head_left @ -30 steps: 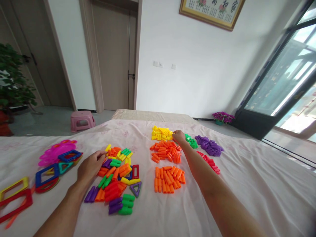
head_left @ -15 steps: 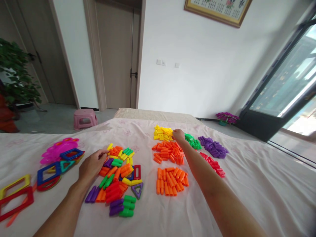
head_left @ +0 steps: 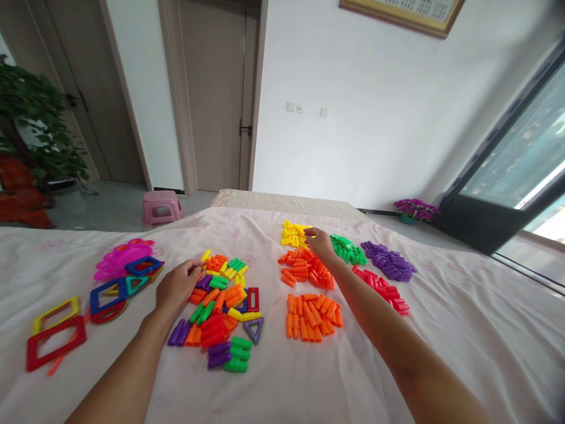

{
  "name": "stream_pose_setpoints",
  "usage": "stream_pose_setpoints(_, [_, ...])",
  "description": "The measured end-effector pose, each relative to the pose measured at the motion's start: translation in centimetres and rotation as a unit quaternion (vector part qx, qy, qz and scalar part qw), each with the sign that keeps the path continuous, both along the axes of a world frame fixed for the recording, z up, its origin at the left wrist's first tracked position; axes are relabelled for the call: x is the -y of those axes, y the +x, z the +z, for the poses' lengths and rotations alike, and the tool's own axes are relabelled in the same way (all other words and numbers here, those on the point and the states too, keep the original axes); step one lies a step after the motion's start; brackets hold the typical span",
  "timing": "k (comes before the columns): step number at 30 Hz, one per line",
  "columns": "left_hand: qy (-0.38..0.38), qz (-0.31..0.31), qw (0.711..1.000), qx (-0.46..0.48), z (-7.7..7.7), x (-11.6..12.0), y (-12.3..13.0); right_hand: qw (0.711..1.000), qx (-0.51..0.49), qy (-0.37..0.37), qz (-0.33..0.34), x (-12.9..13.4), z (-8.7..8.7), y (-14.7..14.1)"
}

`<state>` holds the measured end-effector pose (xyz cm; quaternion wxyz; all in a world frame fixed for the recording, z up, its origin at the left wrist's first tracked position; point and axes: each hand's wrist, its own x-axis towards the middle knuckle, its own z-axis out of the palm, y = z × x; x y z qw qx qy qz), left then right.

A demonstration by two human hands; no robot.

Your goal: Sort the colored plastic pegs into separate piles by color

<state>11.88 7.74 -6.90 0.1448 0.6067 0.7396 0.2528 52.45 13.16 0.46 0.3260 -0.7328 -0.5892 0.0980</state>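
Note:
My left hand rests at the left edge of a mixed pile of plastic pieces in orange, red, green, purple and yellow. Its fingers are drawn together, and anything between them is hidden. Farther off, my right hand reaches to the right edge of a yellow heap of pieces. Thumb and fingers there are curled together at the yellow pieces; what they grip is too small to make out. Below that wrist lie red-orange pieces, and beside it green pieces.
Nearer on the cloth is a light-orange heap. Purple pieces and red pieces lie at the right. Flat colored frames and a pink flower-shaped piece lie left. A pink stool stands beyond.
The view has shifted, so the piles sit farther right in the picture. My right hand has moved left onto the yellow heap's edge. My left hand stays beside the mixed pile.

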Motion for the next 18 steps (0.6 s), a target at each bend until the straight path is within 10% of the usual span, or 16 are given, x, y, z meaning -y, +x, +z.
stream_pose_setpoints(8, [0.002, 0.002, 1.0, -0.001, 0.2, 0.1, 0.1, 0.94, -0.007, -0.014, 0.341, 10.7, -0.4, -10.0])
stream_pose_setpoints(18, [-0.001, 0.001, 1.0, 0.001, 0.6, 0.5, 0.3, 0.915, 0.189, -0.085, 0.346, 16.1, -0.3, -14.2])
